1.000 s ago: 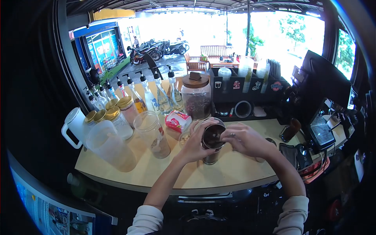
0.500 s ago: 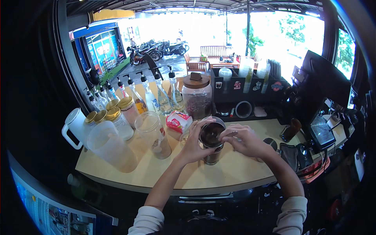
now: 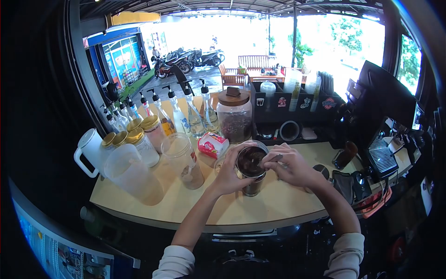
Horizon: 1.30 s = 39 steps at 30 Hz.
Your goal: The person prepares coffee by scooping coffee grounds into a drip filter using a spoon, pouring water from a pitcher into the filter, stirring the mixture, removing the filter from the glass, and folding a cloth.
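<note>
A clear glass (image 3: 253,188) of dark brown liquid (image 3: 251,160) stands upright on the counter in the middle of the head view. Wrapped round its upper left side is my left hand (image 3: 228,173), fingers and thumb closed on the rim area. My right hand (image 3: 291,162) pinches a thin metal handle, apparently a spoon (image 3: 277,158), at the glass's right rim. The spoon's lower end is hidden in the liquid. Close behind my left hand lies a red and white packet (image 3: 213,145), and a small round container (image 3: 219,163) is partly covered by that hand.
On the wooden counter (image 3: 223,215) stand a tall clear pitcher (image 3: 183,160), a frosted jug (image 3: 127,169), gold-lidded jars (image 3: 149,128) and several pump bottles (image 3: 179,116). A wooden-lidded jar (image 3: 234,118) and black cup organizer (image 3: 297,109) are behind. An espresso machine (image 3: 388,107) stands right.
My right hand has shifted very slightly at the rim with the spoon. The liquid's surface pattern looks different. My left hand stays round the glass.
</note>
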Tool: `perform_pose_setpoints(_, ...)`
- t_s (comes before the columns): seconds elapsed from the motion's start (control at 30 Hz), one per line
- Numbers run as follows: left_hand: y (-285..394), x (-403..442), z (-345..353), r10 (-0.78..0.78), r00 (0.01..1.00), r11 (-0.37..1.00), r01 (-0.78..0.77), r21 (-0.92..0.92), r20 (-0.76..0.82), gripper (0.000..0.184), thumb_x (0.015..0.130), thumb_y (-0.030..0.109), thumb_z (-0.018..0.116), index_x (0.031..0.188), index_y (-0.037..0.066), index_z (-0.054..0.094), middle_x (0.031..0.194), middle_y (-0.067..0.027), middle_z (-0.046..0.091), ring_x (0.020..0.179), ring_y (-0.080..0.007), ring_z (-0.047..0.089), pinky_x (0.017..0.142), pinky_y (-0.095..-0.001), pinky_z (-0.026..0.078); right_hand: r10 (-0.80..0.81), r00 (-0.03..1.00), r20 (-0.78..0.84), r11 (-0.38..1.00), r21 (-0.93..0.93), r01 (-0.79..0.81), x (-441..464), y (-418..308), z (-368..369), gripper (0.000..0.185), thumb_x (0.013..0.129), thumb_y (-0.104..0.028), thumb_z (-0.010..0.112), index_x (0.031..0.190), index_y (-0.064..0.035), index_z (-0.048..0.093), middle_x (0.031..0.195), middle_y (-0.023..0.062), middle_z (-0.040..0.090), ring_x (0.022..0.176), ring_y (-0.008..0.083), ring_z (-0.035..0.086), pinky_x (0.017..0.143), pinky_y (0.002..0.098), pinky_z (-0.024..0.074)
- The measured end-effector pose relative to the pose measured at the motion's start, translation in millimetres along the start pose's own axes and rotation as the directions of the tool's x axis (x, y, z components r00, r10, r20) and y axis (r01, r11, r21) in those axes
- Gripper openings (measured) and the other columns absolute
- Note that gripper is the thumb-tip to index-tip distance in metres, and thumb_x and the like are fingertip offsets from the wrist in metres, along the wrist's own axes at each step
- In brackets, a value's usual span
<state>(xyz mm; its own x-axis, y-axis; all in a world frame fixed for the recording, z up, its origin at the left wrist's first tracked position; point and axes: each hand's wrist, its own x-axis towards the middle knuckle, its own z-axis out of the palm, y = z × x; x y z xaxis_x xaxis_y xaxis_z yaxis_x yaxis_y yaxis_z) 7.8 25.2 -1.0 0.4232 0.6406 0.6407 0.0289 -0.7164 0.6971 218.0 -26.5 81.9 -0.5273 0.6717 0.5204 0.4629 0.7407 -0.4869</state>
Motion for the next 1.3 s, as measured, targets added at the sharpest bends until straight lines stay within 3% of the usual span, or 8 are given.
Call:
perform_pose_setpoints(0.1, 3, 1, 1, 0.026, 1.000, 1.000, -0.026, 0.015, 0.006, 0.083, 0.057, 0.015, 0.078, 0.131, 0.011, 0.042, 0.131, -0.0095, 0.048, 0.126, -0.0282, 0.042, 0.109, -0.0402, 0.029, -0.023, 0.999, -0.025, 0.998, -0.066, 0.022, 0, -2, 1, 0.009, 0.089, -0.012, 0.059, 0.088, -0.0045, 0.064, 0.087, 0.0091, 0.064, 0.084, 0.0224, 0.060, 0.084, 0.0356, 0.0400)
perform_pose_setpoints(0.2, 7, 1, 2, 0.045, 0.999, 0.999, -0.045, 0.014, -0.005, 0.082, 0.057, 0.015, 0.078, 0.131, 0.012, 0.042, 0.131, -0.0093, 0.048, 0.126, -0.0283, 0.041, 0.110, -0.0408, 0.027, 0.039, 0.999, -0.014, 0.999, 0.020, -0.039, -2, -2, 5, 0.009, 0.089, -0.012, 0.059, 0.088, -0.0049, 0.064, 0.088, 0.0080, 0.064, 0.083, 0.0228, 0.059, 0.084, 0.0363, 0.0398)
perform_pose_setpoints(0.33, 11, 1, 2, 0.059, 0.998, 0.995, -0.059, 0.083, 0.002, 0.081, 0.057, 0.016, 0.079, 0.130, 0.013, 0.043, 0.132, -0.0094, 0.048, 0.127, -0.0281, 0.040, 0.111, -0.0419, 0.023, -0.023, 0.997, -0.079, 0.998, -0.058, 0.018, 0, -1, 3, 0.011, 0.088, -0.013, 0.059, 0.086, -0.0035, 0.064, 0.085, 0.0070, 0.063, 0.083, 0.0240, 0.059, 0.082, 0.0361, 0.0404)
perform_pose_setpoints(0.4, 14, 3, 0, 0.057, 0.998, 0.993, -0.059, 0.106, 0.021, 0.081, 0.057, 0.017, 0.079, 0.130, 0.013, 0.043, 0.133, -0.0090, 0.048, 0.127, -0.0278, 0.040, 0.111, -0.0420, 0.021, -0.022, 1.000, 0.011, 0.999, -0.033, 0.023, 1, 0, 2, 0.011, 0.088, -0.013, 0.060, 0.087, -0.0027, 0.064, 0.085, 0.0075, 0.064, 0.083, 0.0251, 0.059, 0.081, 0.0363, 0.0406)
perform_pose_setpoints(0.7, 12, 5, 1, 0.080, 0.995, 0.983, -0.090, 0.161, 0.067, 0.081, 0.058, 0.017, 0.078, 0.131, 0.014, 0.043, 0.133, -0.0069, 0.048, 0.129, -0.0271, 0.038, 0.112, -0.0421, 0.019, -0.176, 0.981, 0.082, 0.979, -0.089, 0.183, 7, 6, 3, 0.012, 0.088, -0.014, 0.060, 0.089, -0.0039, 0.066, 0.080, 0.0084, 0.063, 0.083, 0.0250, 0.059, 0.080, 0.0371, 0.0401)
perform_pose_setpoints(0.77, 13, 4, 2, 0.080, 0.994, 0.983, -0.092, 0.156, 0.078, 0.081, 0.058, 0.016, 0.078, 0.131, 0.014, 0.043, 0.133, -0.0070, 0.048, 0.129, -0.0278, 0.038, 0.112, -0.0422, 0.019, -0.141, 0.989, 0.045, 0.985, -0.089, 0.145, 11, 9, -4, 0.011, 0.088, -0.013, 0.060, 0.089, -0.0042, 0.066, 0.081, 0.0083, 0.063, 0.082, 0.0249, 0.058, 0.080, 0.0373, 0.0400)
perform_pose_setpoints(0.9, 11, 1, 2, 0.029, 1.000, 0.995, -0.030, 0.099, 0.007, 0.082, 0.056, 0.014, 0.078, 0.130, 0.013, 0.043, 0.133, -0.0073, 0.048, 0.127, -0.0294, 0.038, 0.111, -0.0425, 0.022, -0.053, 0.998, 0.038, 0.995, -0.079, 0.056, 6, 12, 0, 0.011, 0.087, -0.013, 0.060, 0.089, -0.0045, 0.066, 0.081, 0.0082, 0.063, 0.080, 0.0246, 0.058, 0.080, 0.0371, 0.0397)
perform_pose_setpoints(1.3, 6, 3, 7, -0.022, 0.999, 0.998, 0.020, -0.058, -0.044, 0.084, 0.057, 0.012, 0.080, 0.132, 0.008, 0.042, 0.129, -0.0111, 0.049, 0.122, -0.0248, 0.047, 0.105, -0.0379, 0.036, -0.156, 0.986, -0.061, 0.978, -0.152, 0.146, 1, -2, 8, 0.005, 0.085, -0.009, 0.062, 0.085, -0.0047, 0.063, 0.086, 0.0068, 0.062, 0.084, 0.0244, 0.056, 0.081, 0.0363, 0.0389)
